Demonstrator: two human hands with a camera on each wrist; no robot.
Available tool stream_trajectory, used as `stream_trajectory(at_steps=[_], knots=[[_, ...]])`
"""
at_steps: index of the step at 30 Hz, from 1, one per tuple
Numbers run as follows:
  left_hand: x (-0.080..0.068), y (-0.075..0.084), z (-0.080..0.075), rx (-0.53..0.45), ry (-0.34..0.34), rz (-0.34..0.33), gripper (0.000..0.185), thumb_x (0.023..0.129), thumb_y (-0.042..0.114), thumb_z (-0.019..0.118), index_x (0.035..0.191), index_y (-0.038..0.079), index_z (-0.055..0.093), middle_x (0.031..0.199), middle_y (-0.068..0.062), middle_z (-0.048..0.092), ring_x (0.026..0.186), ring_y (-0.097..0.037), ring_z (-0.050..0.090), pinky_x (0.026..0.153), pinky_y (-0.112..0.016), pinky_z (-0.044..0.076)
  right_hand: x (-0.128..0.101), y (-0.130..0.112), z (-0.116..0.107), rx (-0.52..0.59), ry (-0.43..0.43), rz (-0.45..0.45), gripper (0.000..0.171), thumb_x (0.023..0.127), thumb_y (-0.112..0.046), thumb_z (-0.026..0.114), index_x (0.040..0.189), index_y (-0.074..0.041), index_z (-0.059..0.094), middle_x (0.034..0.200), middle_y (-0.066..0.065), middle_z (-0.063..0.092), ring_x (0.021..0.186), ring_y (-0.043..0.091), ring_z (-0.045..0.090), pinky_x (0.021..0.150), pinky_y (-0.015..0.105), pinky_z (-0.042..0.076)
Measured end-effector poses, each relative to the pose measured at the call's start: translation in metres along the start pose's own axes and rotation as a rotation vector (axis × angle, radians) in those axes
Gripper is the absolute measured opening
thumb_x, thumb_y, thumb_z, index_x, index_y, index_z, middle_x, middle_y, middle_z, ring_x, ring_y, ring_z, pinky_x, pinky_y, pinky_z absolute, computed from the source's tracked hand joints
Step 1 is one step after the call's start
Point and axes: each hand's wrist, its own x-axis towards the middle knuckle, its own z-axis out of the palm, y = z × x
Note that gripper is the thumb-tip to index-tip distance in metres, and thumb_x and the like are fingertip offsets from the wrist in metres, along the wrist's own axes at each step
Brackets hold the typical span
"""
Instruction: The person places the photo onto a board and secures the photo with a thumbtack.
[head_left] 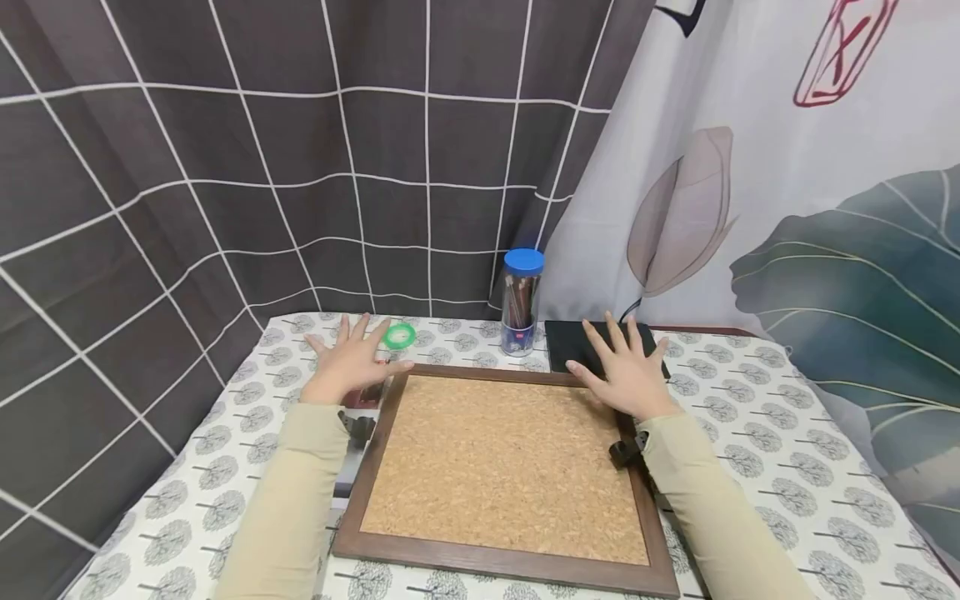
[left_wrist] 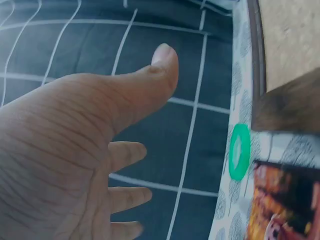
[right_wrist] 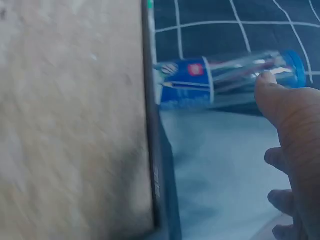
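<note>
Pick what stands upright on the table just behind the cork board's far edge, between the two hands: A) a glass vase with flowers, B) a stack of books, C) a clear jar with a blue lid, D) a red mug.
C: the clear jar with a blue lid stands just beyond the cork board.

Corkboard (head_left: 504, 467) centre on table (head_left: 787, 467); pencil jar (head_left: 521, 302) behind, tape ring (head_left: 399, 335) behind-left.
</note>
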Motion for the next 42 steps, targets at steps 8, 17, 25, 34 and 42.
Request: stream_trajectory(at_steps=[8,17,25,34,42], knots=[[0.000,-0.038,-0.012,-0.194,0.048,-0.071,0.094,0.089,0.065,0.051,0.156,0.014,0.010,0.158,-0.024,0.019,0.144,-0.049,0.018,0.109,-0.072,0.020,-0.012,0.044,-0.020,0.230,0.143,0.008,0.055,0.096,-0.051,0.049,0.134,-0.012,0.055,0.150,0.018,0.039,0.136,0.045,0.036,0.104,0.071,0.026],[0.007,-0.069,0.007,-0.397,-0.027,-0.113,0.091,0.085,0.028,0.068,0.152,-0.003,0.015,0.145,-0.036,0.035,0.133,-0.051,0.037,0.112,-0.060,0.029,-0.047,0.119,0.001,0.432,-0.014,0.133,0.042,0.099,-0.047,0.048,0.123,-0.016,0.063,0.117,0.013,0.067,0.094,0.025,0.066,0.079,0.043,0.053],[0.014,-0.082,0.032,-0.610,-0.025,-0.192,0.081,0.078,0.012,0.072,0.146,-0.003,0.030,0.132,-0.025,0.046,0.099,-0.029,0.055,0.087,-0.039,0.051,-0.058,0.129,0.019,0.569,-0.060,0.168,0.032,0.093,-0.044,0.061,0.115,-0.021,0.068,0.102,0.006,0.069,0.073,0.007,0.059,0.062,0.024,0.048],[0.012,-0.083,0.033,-0.661,-0.017,-0.202,0.063,0.079,0.005,0.067,0.137,-0.003,0.042,0.111,-0.017,0.050,0.074,-0.014,0.053,0.063,-0.025,0.050,-0.056,0.135,0.027,0.555,-0.041,0.012,0.014,0.089,-0.033,0.070,0.102,-0.027,0.072,0.105,-0.002,0.068,0.090,-0.005,0.057,0.077,0.013,0.044],[0.008,-0.088,0.041,-0.629,0.002,-0.227,0.050,0.084,0.007,0.062,0.132,0.002,0.049,0.111,-0.017,0.054,0.073,-0.014,0.056,0.062,-0.025,0.051,-0.056,0.133,0.037,0.554,-0.064,0.013,0.013,0.087,-0.036,0.071,0.099,-0.031,0.072,0.098,-0.007,0.067,0.086,-0.001,0.057,0.074,0.016,0.045]])
